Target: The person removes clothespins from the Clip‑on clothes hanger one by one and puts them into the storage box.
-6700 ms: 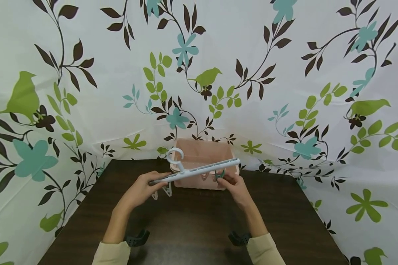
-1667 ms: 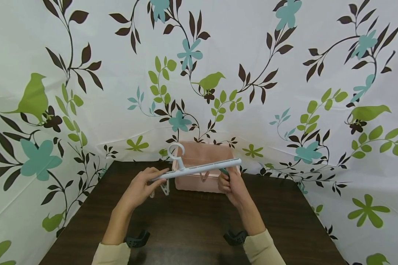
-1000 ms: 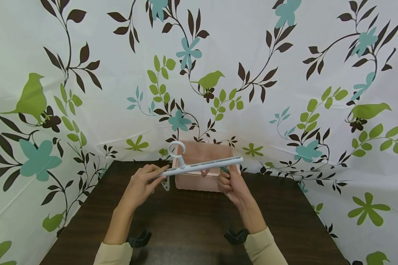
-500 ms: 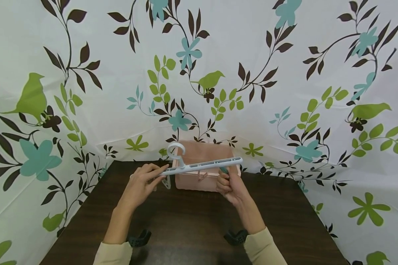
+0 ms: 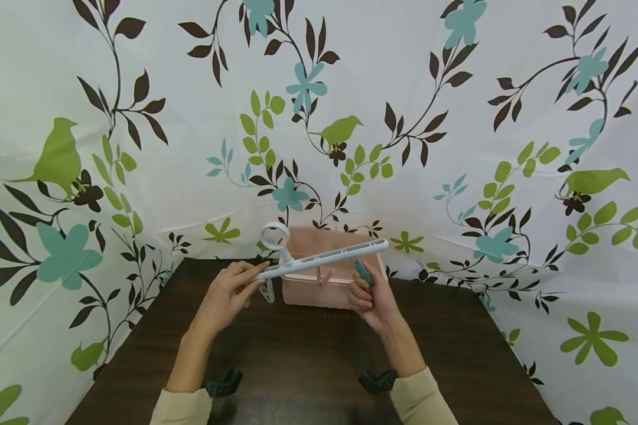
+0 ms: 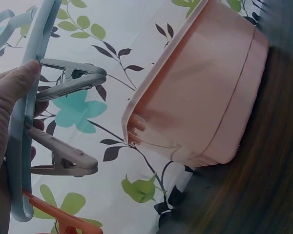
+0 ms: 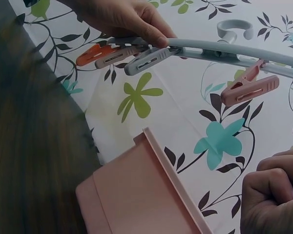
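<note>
A light blue clip hanger (image 5: pixel 329 257) with a round hook is held slanting above the table. Its left end is pinched by my left hand (image 5: pixel 227 295). A grey clothespin (image 6: pixel 75 75), a beige clothespin (image 6: pixel 63 155) and an orange clothespin (image 7: pixel 94 53) hang near those fingers. Farther along the bar a pink clothespin (image 7: pixel 250 87) hangs. My right hand (image 5: pixel 373 298) grips a teal clothespin (image 5: pixel 363 271) below the hanger's right end, seemingly apart from the bar. In the right wrist view only its curled fingers show, and the teal clothespin is out of sight.
Behind the hanger, a pink plastic bin (image 5: pixel 313 293) stands at the back of the dark wooden table (image 5: pixel 308 354). A white cloth (image 5: pixel 191 106) with leaves, birds and flowers hangs around the back and sides.
Earlier the teal clothespin was at the hanger's right part, with my right fingers on it. Now it shows below the bar in that hand's grip, and the hanger's right end has risen.
</note>
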The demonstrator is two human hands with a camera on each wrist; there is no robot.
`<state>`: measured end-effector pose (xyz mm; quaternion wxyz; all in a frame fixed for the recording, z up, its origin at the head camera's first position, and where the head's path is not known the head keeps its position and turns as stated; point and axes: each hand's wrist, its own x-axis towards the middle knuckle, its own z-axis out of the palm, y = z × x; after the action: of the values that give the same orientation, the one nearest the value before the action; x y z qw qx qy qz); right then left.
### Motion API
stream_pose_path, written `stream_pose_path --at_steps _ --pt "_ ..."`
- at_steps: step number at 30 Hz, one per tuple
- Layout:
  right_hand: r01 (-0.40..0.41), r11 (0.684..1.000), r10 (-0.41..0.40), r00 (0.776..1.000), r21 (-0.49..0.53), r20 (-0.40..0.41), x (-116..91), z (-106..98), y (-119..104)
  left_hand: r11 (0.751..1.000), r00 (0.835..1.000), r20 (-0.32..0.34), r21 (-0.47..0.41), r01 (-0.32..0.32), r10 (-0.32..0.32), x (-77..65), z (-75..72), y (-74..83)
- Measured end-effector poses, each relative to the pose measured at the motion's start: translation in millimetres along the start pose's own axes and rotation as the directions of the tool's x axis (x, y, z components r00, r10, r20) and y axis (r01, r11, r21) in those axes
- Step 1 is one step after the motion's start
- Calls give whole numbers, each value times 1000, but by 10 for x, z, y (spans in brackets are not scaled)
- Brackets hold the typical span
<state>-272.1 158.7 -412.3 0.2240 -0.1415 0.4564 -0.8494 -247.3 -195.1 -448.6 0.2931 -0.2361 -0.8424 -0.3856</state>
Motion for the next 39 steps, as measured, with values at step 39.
stream_pose_path --at_steps 39 --pt "-18 705 -270 918 -709 -292 399 -97 -160 999 996 68 -6 53 -53 29 34 -6"
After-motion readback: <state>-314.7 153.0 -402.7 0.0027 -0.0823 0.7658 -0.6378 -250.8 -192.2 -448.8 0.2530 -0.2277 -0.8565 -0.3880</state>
